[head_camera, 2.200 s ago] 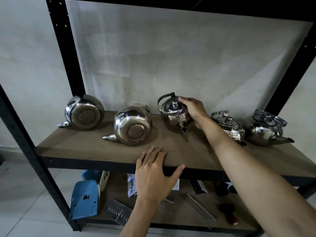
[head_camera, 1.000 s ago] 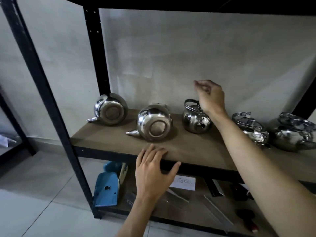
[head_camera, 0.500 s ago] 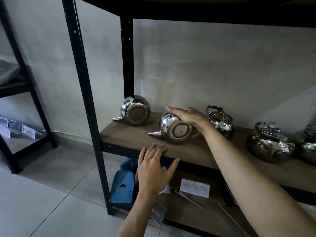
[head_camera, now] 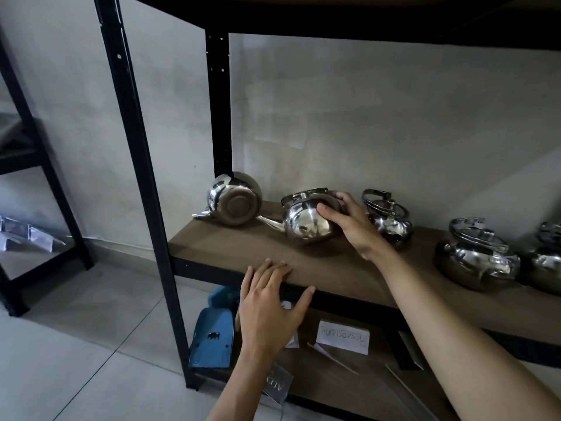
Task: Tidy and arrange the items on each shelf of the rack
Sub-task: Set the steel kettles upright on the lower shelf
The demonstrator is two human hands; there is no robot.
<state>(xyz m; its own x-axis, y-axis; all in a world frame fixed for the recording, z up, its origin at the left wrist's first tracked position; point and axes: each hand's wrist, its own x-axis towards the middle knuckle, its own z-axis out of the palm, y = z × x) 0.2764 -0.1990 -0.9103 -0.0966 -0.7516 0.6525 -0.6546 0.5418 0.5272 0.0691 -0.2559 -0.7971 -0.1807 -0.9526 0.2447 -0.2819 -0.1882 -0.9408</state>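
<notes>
Several shiny steel kettles stand along the wooden shelf (head_camera: 230, 250) of a black rack. My right hand (head_camera: 346, 220) grips the second kettle (head_camera: 303, 223) from the left, thumb on its belly and fingers over the top, holding it nearly upright with its spout pointing left. The leftmost kettle (head_camera: 233, 199) lies on its side, base towards me. Three more kettles stand upright to the right: a small one (head_camera: 390, 220), a larger one (head_camera: 476, 256) and one cut by the frame edge (head_camera: 546, 253). My left hand (head_camera: 270, 302) rests flat on the shelf's front edge.
On the lower shelf (head_camera: 358, 387) lie a blue plastic piece (head_camera: 212, 341), a handwritten paper label (head_camera: 343, 337) and clear acrylic sign holders (head_camera: 334, 358). A black upright post (head_camera: 145, 183) bounds the shelf's left end. Another rack (head_camera: 33, 165) stands at the far left on the tiled floor.
My right hand left the small kettle, moved left and took hold of the second kettle, turning it from lying on its side to nearly upright. The view swung left. My left hand stayed put.
</notes>
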